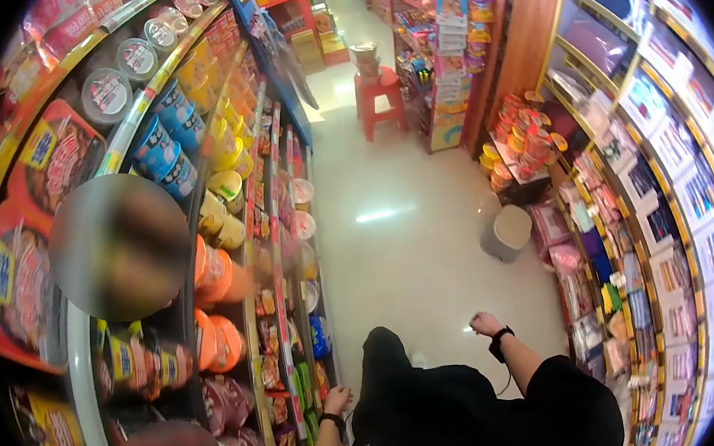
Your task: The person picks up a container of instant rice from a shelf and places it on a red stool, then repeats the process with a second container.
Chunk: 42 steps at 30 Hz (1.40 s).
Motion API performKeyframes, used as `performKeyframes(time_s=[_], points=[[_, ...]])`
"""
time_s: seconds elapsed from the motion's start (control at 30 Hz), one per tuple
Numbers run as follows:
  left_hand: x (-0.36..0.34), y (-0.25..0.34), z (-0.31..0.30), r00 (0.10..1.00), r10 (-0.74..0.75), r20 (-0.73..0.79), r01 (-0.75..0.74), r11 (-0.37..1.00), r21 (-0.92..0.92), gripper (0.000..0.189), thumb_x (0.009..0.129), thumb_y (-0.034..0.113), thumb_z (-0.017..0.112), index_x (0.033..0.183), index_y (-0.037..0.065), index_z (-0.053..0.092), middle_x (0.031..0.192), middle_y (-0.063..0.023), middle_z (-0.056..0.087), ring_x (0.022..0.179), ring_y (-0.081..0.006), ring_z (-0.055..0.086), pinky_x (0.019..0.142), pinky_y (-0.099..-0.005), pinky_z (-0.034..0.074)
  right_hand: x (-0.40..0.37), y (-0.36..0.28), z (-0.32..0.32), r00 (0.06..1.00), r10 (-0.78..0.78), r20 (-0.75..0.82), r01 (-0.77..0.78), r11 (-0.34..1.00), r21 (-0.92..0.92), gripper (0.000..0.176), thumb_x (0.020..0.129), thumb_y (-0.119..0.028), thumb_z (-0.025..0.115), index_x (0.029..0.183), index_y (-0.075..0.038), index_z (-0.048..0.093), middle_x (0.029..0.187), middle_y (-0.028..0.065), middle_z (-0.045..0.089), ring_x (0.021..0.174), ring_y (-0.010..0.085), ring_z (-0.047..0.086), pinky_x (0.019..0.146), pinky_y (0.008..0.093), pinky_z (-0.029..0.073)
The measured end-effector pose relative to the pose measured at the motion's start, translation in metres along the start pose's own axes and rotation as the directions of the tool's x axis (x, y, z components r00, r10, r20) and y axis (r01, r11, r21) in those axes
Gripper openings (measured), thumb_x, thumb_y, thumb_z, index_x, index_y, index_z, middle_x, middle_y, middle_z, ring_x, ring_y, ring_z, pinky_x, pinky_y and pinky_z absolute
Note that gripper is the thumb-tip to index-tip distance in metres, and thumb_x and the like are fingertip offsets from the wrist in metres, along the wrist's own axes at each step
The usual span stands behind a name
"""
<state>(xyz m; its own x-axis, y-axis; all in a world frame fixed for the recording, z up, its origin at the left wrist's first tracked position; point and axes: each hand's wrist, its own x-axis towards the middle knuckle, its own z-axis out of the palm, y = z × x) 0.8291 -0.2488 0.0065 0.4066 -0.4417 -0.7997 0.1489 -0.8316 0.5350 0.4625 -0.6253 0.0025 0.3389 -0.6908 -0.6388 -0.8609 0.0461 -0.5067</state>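
Note:
My left hand (pixel 336 401) hangs low beside the left shelves, nearest to the packets on the lower shelves. Its fingers are curled in, and nothing shows in them. Out over the floor on the other side, my right hand (pixel 486 325) is held away from the body, fingers loosely closed with no object visible between them. Both wrists wear dark bands, and a thin cable runs down from the right band (pixel 500 343). Below and between the hands are my black clothes and a raised knee (pixel 382 348).
Orange tubs (pixel 221 341), blue cups (pixel 160 155) and red trays (pixel 54 160) fill the left shelves. A grey bin (pixel 507 233) stands by the right shelves, close to stacked orange tubs (pixel 526 133). A red stool (pixel 380 102) is farther along the pale floor (pixel 394 262).

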Motion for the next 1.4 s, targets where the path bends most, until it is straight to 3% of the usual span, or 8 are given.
performKeyframes(time_s=[0.13, 0.3, 0.4, 0.8, 0.93, 1.0, 1.17, 1.4], points=[[0.053, 0.051, -0.012, 0.975, -0.202, 0.09, 0.207, 0.977, -0.057, 0.028, 0.082, 0.025, 0.052, 0.099, 0.004, 0.061, 0.086, -0.0072, 0.064, 0.072, -0.0173, 0.061, 0.059, -0.0331, 0.045, 0.111, -0.11, -0.049, 0.946, -0.3, -0.125, 0.291, 0.953, -0.088, 0.031, 0.075, -0.027, 0.055, 0.089, -0.001, 0.065, 0.073, 0.012, 0.067, 0.067, 0.0227, 0.065, 0.068, 0.0333, 0.051], [0.153, 0.101, -0.04, 0.919, -0.384, 0.092, 0.395, 0.896, -0.203, 0.029, 0.082, 0.025, 0.05, 0.1, 0.005, 0.06, 0.088, -0.0102, 0.065, 0.073, -0.0232, 0.063, 0.06, -0.0366, 0.046, 0.196, -0.15, -0.081, 0.996, -0.058, 0.063, 0.065, 0.992, -0.109, 0.03, 0.077, -0.027, 0.056, 0.093, -0.003, 0.065, 0.083, 0.0137, 0.067, 0.076, 0.0241, 0.064, 0.069, 0.0352, 0.05], [0.207, 0.175, -0.064, 0.965, -0.237, 0.111, 0.237, 0.971, 0.011, 0.025, 0.081, 0.026, 0.051, 0.089, 0.004, 0.06, 0.08, -0.0116, 0.063, 0.067, -0.0228, 0.061, 0.054, -0.036, 0.045, 0.196, -0.183, -0.135, 0.92, 0.279, 0.275, -0.287, 0.958, -0.011, 0.032, 0.082, -0.028, 0.054, 0.102, -0.005, 0.062, 0.088, 0.0079, 0.067, 0.074, 0.0167, 0.065, 0.061, 0.0327, 0.05], [0.46, 0.564, -0.143, 0.993, 0.107, 0.054, -0.112, 0.988, 0.106, 0.026, 0.084, 0.026, 0.051, 0.091, 0.002, 0.059, 0.077, -0.0086, 0.065, 0.064, -0.0165, 0.063, 0.051, -0.031, 0.046, 0.36, -0.211, -0.196, 0.761, 0.548, 0.348, -0.637, 0.733, 0.24, 0.033, 0.083, -0.026, 0.055, 0.105, -0.003, 0.057, 0.091, 0.0105, 0.066, 0.074, 0.0219, 0.066, 0.057, 0.0373, 0.048], [0.584, 0.599, -0.145, 0.886, 0.016, 0.464, -0.031, 0.999, 0.024, 0.029, 0.086, 0.026, 0.049, 0.101, 0.003, 0.058, 0.081, -0.0096, 0.065, 0.069, -0.0209, 0.064, 0.053, -0.0309, 0.047, 0.475, -0.273, -0.244, 0.856, 0.483, 0.183, -0.516, 0.794, 0.322, 0.028, 0.08, -0.02, 0.055, 0.094, 0.003, 0.062, 0.083, 0.0149, 0.067, 0.07, 0.0239, 0.067, 0.054, 0.0389, 0.053], [0.597, 0.645, -0.17, 0.98, 0.033, 0.194, -0.102, 0.928, 0.357, 0.03, 0.086, 0.027, 0.048, 0.097, 0.002, 0.06, 0.079, -0.0104, 0.065, 0.069, -0.0209, 0.064, 0.056, -0.0314, 0.048, 0.531, -0.323, -0.291, 0.921, 0.374, 0.106, -0.383, 0.83, 0.405, 0.026, 0.078, -0.023, 0.055, 0.088, 0.0, 0.062, 0.077, 0.012, 0.066, 0.064, 0.0204, 0.065, 0.054, 0.0344, 0.05], [0.626, 0.859, -0.173, 0.909, 0.395, 0.133, -0.399, 0.735, 0.549, 0.035, 0.085, 0.029, 0.046, 0.088, 0.0, 0.064, 0.073, -0.0122, 0.066, 0.07, -0.021, 0.065, 0.063, -0.0326, 0.051, 0.673, -0.418, -0.382, 0.987, 0.078, -0.14, -0.021, 0.927, 0.374, 0.024, 0.076, -0.022, 0.054, 0.079, 0.0, 0.064, 0.062, 0.0107, 0.063, 0.059, 0.0182, 0.063, 0.059, 0.0306, 0.05], [0.729, 1.1, -0.153, 0.894, 0.44, 0.084, -0.445, 0.893, 0.059, 0.026, 0.087, 0.021, 0.051, 0.098, 0.0, 0.063, 0.08, -0.0102, 0.065, 0.072, -0.0152, 0.061, 0.065, -0.0278, 0.048, 0.829, -0.55, -0.477, 0.976, -0.071, -0.204, 0.162, 0.864, 0.476, 0.022, 0.079, -0.019, 0.055, 0.086, 0.001, 0.06, 0.073, 0.0084, 0.061, 0.066, 0.0153, 0.06, 0.06, 0.0308, 0.049]])
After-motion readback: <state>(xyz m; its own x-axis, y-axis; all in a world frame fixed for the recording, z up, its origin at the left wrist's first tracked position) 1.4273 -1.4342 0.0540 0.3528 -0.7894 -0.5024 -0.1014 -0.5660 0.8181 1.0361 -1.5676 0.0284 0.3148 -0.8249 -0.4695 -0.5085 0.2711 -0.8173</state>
